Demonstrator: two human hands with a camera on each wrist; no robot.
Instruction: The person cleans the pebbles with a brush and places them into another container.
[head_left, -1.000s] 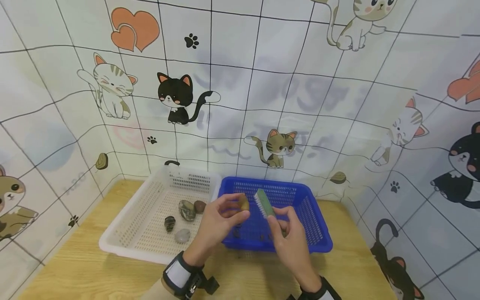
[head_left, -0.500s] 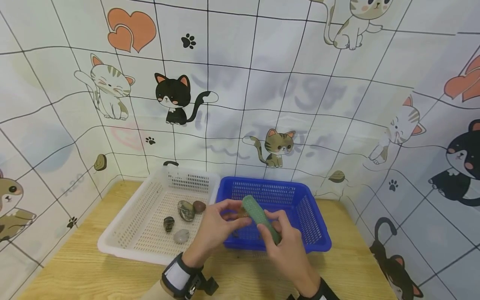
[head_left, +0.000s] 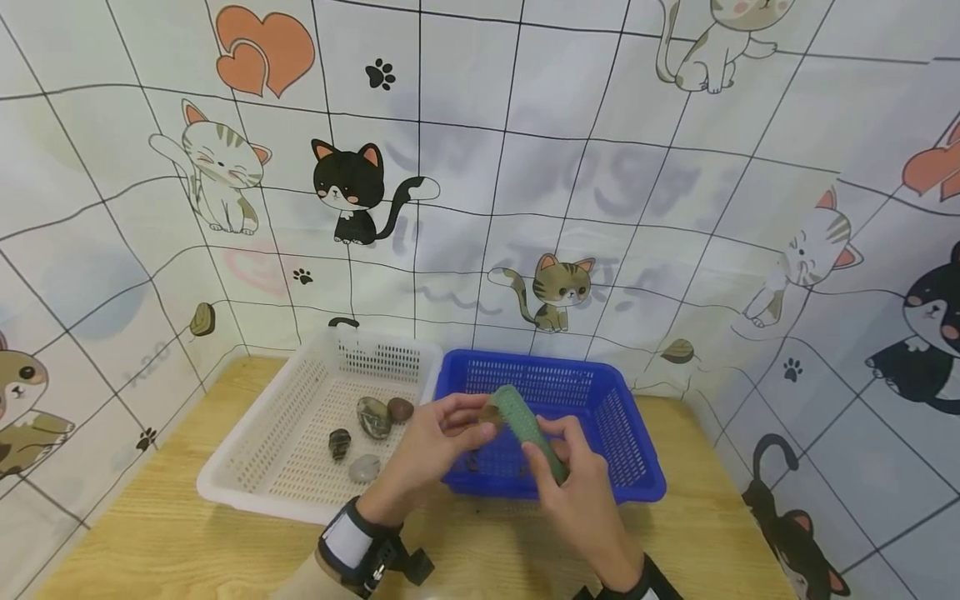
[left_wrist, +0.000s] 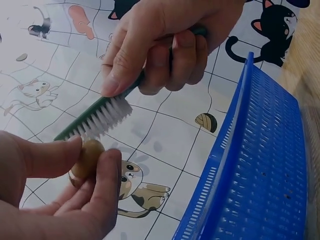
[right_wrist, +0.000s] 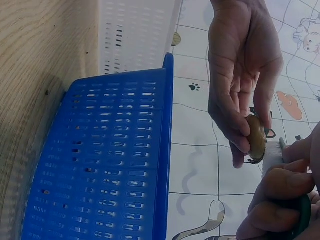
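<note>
My left hand (head_left: 431,450) pinches a small yellowish-brown stone (left_wrist: 89,159) between thumb and fingertips, above the near part of the blue basket (head_left: 637,467). The right hand (head_left: 581,483) grips a green scrub brush (head_left: 525,421) with white bristles (left_wrist: 107,119), its fingers curled round the handle. In the left wrist view the bristles face the stone and meet its upper side. The right wrist view has the stone (right_wrist: 256,140) beside the bristles, with a dark mark at its lower end.
A white basket (head_left: 247,483) stands left of the blue one. It holds a striped dark stone (head_left: 340,444), a mottled green stone (head_left: 373,418), a brown stone (head_left: 400,409) and a pale stone (head_left: 365,469). Small dark things lie in the blue basket. Both stand on a wooden table (head_left: 150,533).
The brush has tipped over and come left from beside the stone onto it, its green back now facing up. Over the last half second it has shifted slightly. The left hand still holds the stone.
</note>
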